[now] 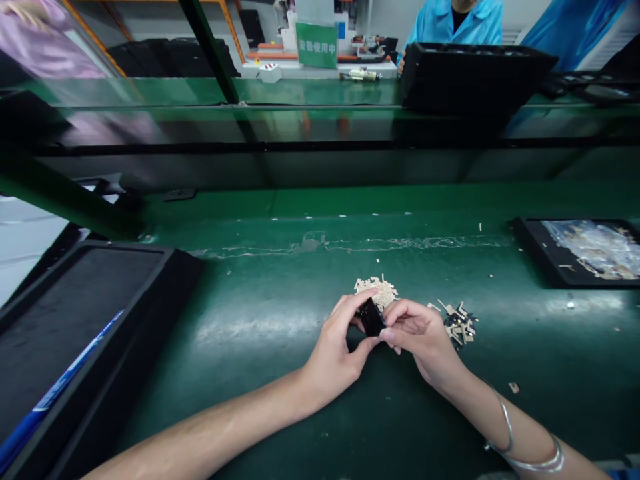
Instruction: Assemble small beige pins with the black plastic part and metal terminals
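Note:
A small glossy black rectangular part [371, 318] is held tilted above the green bench. My left hand [337, 340] grips it between thumb and fingers from the left. At its right edge my right hand [417, 337] is closed in a pinch; whether a tiny piece sits between those fingertips is hidden. Just behind the part lies a pile of small beige pieces [379, 291], partly covered by my fingers. To the right of my right hand is a smaller heap of mixed beige and black bits [461, 325].
A black foam tray [90, 280] with a blue strip stands at the left. On the right, another black tray [535, 257] holds a clear plastic bag [595, 247] of small pieces. A raised shelf runs across the back, bearing a black box [475, 77]; a person in blue [455, 27] is behind it.

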The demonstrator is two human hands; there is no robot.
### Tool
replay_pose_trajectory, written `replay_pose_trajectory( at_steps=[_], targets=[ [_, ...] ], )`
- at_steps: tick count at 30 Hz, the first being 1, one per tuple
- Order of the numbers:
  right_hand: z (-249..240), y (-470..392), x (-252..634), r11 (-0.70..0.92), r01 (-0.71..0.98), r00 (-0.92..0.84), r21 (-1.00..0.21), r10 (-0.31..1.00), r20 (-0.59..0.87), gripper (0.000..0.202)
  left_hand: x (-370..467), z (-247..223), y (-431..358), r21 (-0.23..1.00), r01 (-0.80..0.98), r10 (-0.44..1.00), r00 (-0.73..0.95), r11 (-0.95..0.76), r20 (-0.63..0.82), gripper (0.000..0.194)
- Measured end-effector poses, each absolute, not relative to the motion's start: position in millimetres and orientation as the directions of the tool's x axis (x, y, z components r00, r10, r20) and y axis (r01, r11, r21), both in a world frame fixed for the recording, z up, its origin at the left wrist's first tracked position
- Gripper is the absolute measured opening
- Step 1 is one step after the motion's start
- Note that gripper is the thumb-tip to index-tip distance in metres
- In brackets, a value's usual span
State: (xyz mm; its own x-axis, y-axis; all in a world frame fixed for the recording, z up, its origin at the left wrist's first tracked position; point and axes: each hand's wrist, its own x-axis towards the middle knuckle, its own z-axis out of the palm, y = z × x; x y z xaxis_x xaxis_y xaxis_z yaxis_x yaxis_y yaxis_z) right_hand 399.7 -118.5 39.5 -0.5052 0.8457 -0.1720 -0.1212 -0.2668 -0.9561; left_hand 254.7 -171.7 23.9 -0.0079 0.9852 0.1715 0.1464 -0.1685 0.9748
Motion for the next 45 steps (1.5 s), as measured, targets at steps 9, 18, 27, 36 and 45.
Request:
replay_pose_trajectory(
  at_steps=[9, 18, 27, 36, 45],
  targets=[
    [41.1, -118.8, 399.8, -0.238, -0.066, -0.525, -0.969, 0.834, -0.169, 0.018, 254.1, 24.4, -171.3, 0.97, 0.174, 0.985, -0.012, -0.169, 0.174, 0.054],
    [45.1, -118.4, 401.1, -0.217, 0.034, -0.545, -0.976, 0.814, -0.2, 0.02, 253.4, 25.6, -171.0, 0.976, 0.161, 0.989, -0.013, -0.146, 0.15, 0.053],
    [46.6, -117.7, 400.1, -0.251, 0.012, -0.551, -0.968, 0.806, -0.216, 0.019, 251.9, 27.7, -169.9, 0.969, 0.181, 0.985, -0.018, -0.168, 0.173, 0.054],
    [49.4, -114.5, 399.7, -0.422, -0.033, -0.645, -0.906, 0.702, -0.304, 0.021, 250.6, 30.7, -171.4, 0.917, 0.27, 0.95, -0.019, -0.294, 0.31, 0.053],
    [49.9, -110.0, 404.3, -0.453, 0.052, -0.697, -0.89, 0.622, -0.357, 0.027, 251.5, 28.2, -173.5, 0.843, 0.317, 0.895, 0.049, -0.434, 0.443, 0.049]
  ],
)
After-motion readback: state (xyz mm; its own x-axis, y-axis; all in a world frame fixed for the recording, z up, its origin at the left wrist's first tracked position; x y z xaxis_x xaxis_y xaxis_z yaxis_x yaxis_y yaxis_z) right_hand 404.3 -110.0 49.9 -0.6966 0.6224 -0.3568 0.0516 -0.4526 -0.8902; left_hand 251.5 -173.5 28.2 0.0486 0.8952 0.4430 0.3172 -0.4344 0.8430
